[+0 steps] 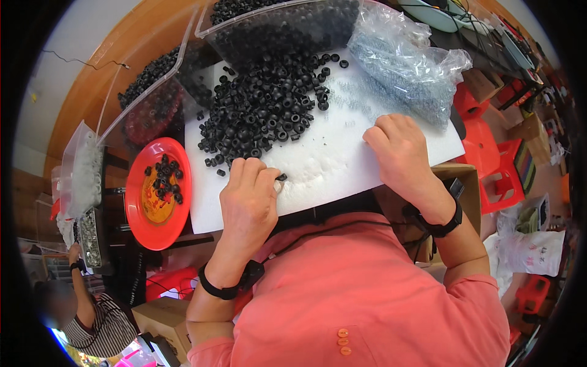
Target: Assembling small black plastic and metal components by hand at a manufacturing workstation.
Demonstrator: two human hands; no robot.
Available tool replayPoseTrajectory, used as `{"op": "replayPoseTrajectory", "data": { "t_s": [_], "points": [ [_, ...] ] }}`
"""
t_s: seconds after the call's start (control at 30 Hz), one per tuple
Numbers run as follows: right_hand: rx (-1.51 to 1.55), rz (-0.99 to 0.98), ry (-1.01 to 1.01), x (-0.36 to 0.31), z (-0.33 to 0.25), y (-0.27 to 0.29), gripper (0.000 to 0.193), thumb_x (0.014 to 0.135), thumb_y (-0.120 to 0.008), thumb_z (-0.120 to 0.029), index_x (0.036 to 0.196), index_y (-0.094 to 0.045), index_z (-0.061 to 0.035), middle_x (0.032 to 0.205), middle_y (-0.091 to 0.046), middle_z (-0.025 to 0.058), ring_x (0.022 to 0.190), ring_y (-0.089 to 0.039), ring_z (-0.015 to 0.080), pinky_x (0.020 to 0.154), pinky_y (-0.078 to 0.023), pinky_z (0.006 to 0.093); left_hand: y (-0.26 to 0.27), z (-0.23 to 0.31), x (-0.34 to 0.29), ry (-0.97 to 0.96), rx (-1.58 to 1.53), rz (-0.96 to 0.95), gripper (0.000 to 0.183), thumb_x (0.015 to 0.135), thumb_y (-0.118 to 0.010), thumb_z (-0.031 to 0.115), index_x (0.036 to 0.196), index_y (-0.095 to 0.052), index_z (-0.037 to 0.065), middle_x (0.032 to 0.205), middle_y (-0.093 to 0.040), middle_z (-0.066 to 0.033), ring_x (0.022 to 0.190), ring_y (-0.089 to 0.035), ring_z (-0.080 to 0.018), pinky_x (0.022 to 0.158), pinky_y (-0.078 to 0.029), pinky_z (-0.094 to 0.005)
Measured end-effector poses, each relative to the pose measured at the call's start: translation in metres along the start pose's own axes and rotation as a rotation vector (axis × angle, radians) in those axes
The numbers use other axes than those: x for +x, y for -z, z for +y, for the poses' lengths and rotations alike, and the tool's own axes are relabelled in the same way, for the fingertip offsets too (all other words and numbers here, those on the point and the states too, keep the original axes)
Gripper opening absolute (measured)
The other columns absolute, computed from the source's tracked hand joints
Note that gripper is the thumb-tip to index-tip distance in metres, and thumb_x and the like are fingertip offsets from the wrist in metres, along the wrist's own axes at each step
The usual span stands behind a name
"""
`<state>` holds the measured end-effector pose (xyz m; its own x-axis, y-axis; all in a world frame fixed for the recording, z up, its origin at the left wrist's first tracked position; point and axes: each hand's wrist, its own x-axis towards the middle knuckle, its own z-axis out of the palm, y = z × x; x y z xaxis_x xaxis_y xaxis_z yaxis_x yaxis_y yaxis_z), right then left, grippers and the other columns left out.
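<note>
My left hand (247, 199) is closed near the front edge of a white foam board (318, 165), with a small black plastic ring-shaped part (281, 177) pinched at the thumb and forefinger. Over the board's right side, my right hand (400, 156) has its fingers curled together; whatever they may hold is too small or hidden. Just beyond those fingers lies a scatter of tiny grey pieces (361, 98), spilling from a clear plastic bag (406, 64). A large heap of black ring-shaped parts (260, 107) covers the board's far left.
Clear bins of black parts stand behind (287, 30) and at left (147, 92). A red plate (180, 214) with several black parts sits left of the board. Red stools (498, 174) and a cardboard box (461, 196) are at right. Another person (101, 321) is at lower left.
</note>
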<state>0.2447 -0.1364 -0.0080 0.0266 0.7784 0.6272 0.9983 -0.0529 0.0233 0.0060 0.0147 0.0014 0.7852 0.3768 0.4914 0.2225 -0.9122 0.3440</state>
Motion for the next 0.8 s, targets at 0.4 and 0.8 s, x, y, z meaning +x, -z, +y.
{"op": "replayPoseTrajectory", "data": {
  "t_s": [0.4,0.8],
  "points": [
    [0.046,-0.024,-0.007,0.001,-0.009,-0.002,0.014,0.07,-0.062,-0.003,0.083,-0.057,-0.0031,0.085,-0.055,0.0119,0.081,-0.055,0.0304,0.071,-0.044,0.0414,0.005,-0.018,0.025,-0.012,0.105,0.209,0.025,0.075,-0.069,-0.003,0.1,-0.068,0.002,0.092,-0.056,-0.0115,0.089,-0.054,-0.0312,0.07,-0.046,-0.0421],
    [0.076,-0.082,-0.002,0.005,-0.014,0.005,0.013,0.069,-0.061,-0.002,0.081,-0.057,-0.0024,0.084,-0.055,0.0126,0.082,-0.056,0.0312,0.073,-0.045,0.041,-0.011,-0.031,0.053,-0.123,0.292,0.038,0.015,0.073,-0.072,0.0,0.086,-0.065,0.002,0.09,-0.054,-0.0099,0.091,-0.053,-0.0308,0.073,-0.049,-0.0416]
  ]
}}
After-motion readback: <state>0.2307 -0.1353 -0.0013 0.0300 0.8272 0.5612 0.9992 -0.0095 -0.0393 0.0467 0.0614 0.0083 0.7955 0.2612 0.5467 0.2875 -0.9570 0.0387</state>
